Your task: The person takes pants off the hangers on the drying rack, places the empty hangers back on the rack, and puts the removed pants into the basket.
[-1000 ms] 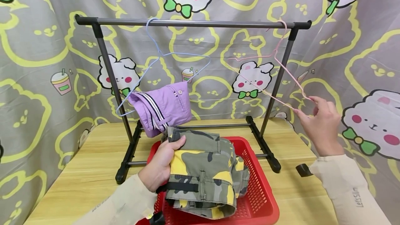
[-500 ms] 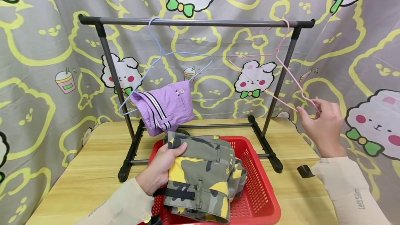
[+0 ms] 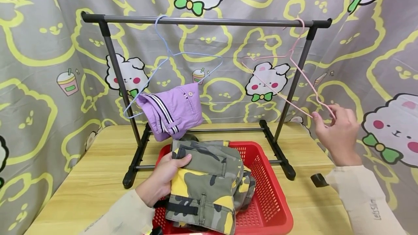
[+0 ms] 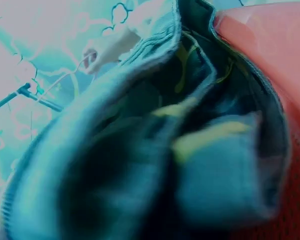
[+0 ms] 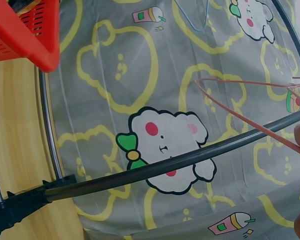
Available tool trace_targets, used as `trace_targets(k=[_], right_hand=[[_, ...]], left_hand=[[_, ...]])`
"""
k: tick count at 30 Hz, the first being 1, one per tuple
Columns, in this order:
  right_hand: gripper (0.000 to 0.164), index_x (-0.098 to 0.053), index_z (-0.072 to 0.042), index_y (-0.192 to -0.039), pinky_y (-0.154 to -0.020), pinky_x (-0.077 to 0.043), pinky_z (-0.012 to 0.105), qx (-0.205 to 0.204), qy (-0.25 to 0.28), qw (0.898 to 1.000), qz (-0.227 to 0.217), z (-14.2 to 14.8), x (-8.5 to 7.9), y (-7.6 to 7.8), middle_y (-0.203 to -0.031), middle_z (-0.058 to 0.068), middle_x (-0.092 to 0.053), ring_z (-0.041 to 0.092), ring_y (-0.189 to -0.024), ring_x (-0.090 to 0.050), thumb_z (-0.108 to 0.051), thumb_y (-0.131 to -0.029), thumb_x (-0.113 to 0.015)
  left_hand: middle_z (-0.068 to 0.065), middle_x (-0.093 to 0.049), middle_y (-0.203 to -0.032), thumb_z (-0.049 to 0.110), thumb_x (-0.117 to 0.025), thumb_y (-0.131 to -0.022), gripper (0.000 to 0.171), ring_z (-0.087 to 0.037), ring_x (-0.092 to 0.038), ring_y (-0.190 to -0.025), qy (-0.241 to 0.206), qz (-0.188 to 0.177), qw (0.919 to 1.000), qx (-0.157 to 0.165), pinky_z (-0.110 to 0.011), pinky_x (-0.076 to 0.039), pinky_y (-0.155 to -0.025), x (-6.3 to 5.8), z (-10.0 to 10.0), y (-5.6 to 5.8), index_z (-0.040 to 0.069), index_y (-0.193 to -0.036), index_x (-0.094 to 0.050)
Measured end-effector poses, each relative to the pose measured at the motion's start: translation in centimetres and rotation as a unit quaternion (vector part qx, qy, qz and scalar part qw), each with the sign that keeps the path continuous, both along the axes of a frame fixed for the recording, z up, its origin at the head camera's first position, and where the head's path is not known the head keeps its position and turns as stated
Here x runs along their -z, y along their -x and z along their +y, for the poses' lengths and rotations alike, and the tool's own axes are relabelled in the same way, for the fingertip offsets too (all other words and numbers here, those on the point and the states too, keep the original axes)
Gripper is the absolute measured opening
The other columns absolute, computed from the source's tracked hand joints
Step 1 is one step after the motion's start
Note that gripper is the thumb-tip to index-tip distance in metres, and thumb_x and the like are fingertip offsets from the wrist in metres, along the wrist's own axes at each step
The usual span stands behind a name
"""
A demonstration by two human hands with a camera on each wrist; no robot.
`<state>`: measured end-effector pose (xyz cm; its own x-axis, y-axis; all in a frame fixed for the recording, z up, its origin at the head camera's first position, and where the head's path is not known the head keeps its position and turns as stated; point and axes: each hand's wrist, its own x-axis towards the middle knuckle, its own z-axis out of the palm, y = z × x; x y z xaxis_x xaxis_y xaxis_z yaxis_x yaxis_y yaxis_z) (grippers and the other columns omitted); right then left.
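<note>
My left hand [image 3: 163, 177] grips a folded pair of camouflage pants [image 3: 202, 177] by the side, thumb on top, over the red basket [image 3: 274, 198]. In the left wrist view the pants [image 4: 215, 175] fill most of the frame, blurred, with the folds gaping. My right hand [image 3: 339, 130] pinches the lower right corner of a pink hanger [image 3: 277, 97], whose hook sits on the rack's bar. In the right wrist view the hanger [image 5: 240, 117] runs to fingers at the right edge. Purple pants [image 3: 173, 108] hang folded over a blue hanger [image 3: 153, 75] at the left.
A dark metal clothes rack [image 3: 228, 21] stands on the wooden table [image 3: 88, 166], its black feet [image 3: 277, 151] either side of the basket. Behind it hangs a grey patterned curtain [image 3: 225, 108]. Black wrist straps with small dark pieces [image 3: 318, 180] sit by the sleeves.
The camouflage pants in my left hand have shifted a little left and down, their opening turning out of sight. My right hand still pinches the pink hanger, nearly in place.
</note>
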<state>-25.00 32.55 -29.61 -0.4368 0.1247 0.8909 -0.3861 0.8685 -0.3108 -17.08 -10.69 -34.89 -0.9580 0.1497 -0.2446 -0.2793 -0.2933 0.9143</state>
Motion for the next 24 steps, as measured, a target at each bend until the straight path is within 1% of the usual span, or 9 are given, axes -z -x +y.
trace_targets(k=[5, 8, 10, 12, 13, 16, 18, 21, 24], right_hand=[[0.041, -0.057, 0.010, -0.102, -0.069, -0.028, 0.045, -0.001, 0.007, 1.000, 0.006, -0.1, 0.2, 0.0, -0.077, 0.021, -0.049, 0.036, -0.079, -0.044, -0.015, -0.074, -0.071], [0.040, -0.059, 0.009, -0.103, -0.067, -0.026, 0.040, 0.005, 0.019, 1.000, 0.020, -0.1, 0.3, 0.1, -0.076, 0.020, -0.049, 0.033, -0.078, -0.045, -0.014, -0.073, -0.072], [0.039, -0.060, 0.008, -0.102, -0.067, -0.025, 0.037, 0.008, 0.027, 0.999, 0.031, -0.1, 0.4, 0.2, -0.074, 0.019, -0.049, 0.032, -0.077, -0.044, -0.013, -0.072, -0.073], [0.038, -0.060, 0.008, -0.100, -0.066, -0.025, 0.036, 0.012, 0.031, 0.999, 0.040, 0.0, 0.5, 0.3, -0.074, 0.019, -0.049, 0.032, -0.076, -0.044, -0.012, -0.071, -0.073], [0.038, -0.060, 0.008, -0.100, -0.066, -0.024, 0.036, 0.013, 0.033, 0.998, 0.042, 0.0, 0.5, 0.3, -0.074, 0.019, -0.049, 0.032, -0.076, -0.044, -0.012, -0.070, -0.073], [0.039, -0.059, 0.009, -0.102, -0.066, -0.024, 0.037, 0.013, 0.030, 0.999, 0.034, 0.1, 0.5, 0.1, -0.075, 0.019, -0.049, 0.030, -0.075, -0.043, -0.013, -0.072, -0.072], [0.040, -0.059, 0.009, -0.103, -0.066, -0.025, 0.038, 0.011, 0.029, 0.999, 0.028, 0.1, 0.6, -0.1, -0.075, 0.019, -0.049, 0.029, -0.075, -0.042, -0.014, -0.072, -0.072], [0.041, -0.058, 0.008, -0.105, -0.066, -0.026, 0.036, 0.008, 0.027, 0.999, 0.017, 0.1, 0.7, -0.3, -0.077, 0.018, -0.049, 0.025, -0.074, -0.041, -0.016, -0.074, -0.071], [0.042, -0.057, 0.008, -0.105, -0.065, -0.027, 0.035, 0.003, 0.025, 1.000, 0.015, 0.3, 1.0, -0.4, -0.077, 0.018, -0.049, 0.023, -0.073, -0.041, -0.017, -0.074, -0.070]], left_hand=[[-0.008, -0.065, -0.093, 0.016, -0.065, -0.084, 0.042, -0.023, -0.064, -0.082, 0.033, 0.010, 0.9989, 0.031, -0.036, -0.051, -0.075, -0.2, -0.7, 0.0, -0.001, -0.117, -0.046], [-0.009, -0.065, -0.096, 0.017, -0.064, -0.085, 0.041, -0.023, -0.064, -0.085, 0.063, 0.031, 0.9944, 0.079, -0.036, -0.050, -0.078, -0.4, -1.4, 0.1, -0.003, -0.118, -0.047], [-0.008, -0.064, -0.096, 0.020, -0.062, -0.087, 0.037, -0.023, -0.062, -0.086, 0.106, 0.054, 0.9862, 0.115, -0.034, -0.049, -0.080, -0.6, -2.0, 0.4, -0.003, -0.114, -0.050], [-0.007, -0.063, -0.094, 0.023, -0.061, -0.088, 0.034, -0.022, -0.061, -0.085, 0.160, 0.084, 0.9726, 0.147, -0.033, -0.048, -0.080, -0.9, -2.6, 0.7, -0.003, -0.108, -0.054], [-0.007, -0.063, -0.091, 0.025, -0.061, -0.088, 0.032, -0.021, -0.060, -0.083, 0.191, 0.094, 0.9646, 0.155, -0.033, -0.048, -0.078, -1.1, -2.8, 0.8, -0.002, -0.104, -0.057], [-0.004, -0.061, -0.080, 0.031, -0.064, -0.085, 0.031, -0.017, -0.058, -0.073, 0.290, 0.117, 0.9349, 0.167, -0.032, -0.049, -0.069, -1.6, -3.4, 1.2, 0.001, -0.089, -0.062], [-0.004, -0.061, -0.077, 0.033, -0.066, -0.083, 0.032, -0.017, -0.059, -0.068, 0.335, 0.125, 0.9181, 0.170, -0.033, -0.051, -0.063, -1.8, -3.8, 1.4, 0.002, -0.086, -0.064], [-0.004, -0.063, -0.076, 0.037, -0.069, -0.080, 0.033, -0.018, -0.061, -0.063, 0.389, 0.131, 0.8961, 0.169, -0.034, -0.052, -0.057, -2.0, -4.2, 1.7, 0.004, -0.085, -0.067], [-0.005, -0.062, -0.072, 0.042, -0.069, -0.077, 0.038, -0.019, -0.060, -0.059, 0.443, 0.129, 0.8749, 0.149, -0.033, -0.052, -0.054, -2.1, -4.4, 2.1, 0.004, -0.077, -0.063]])
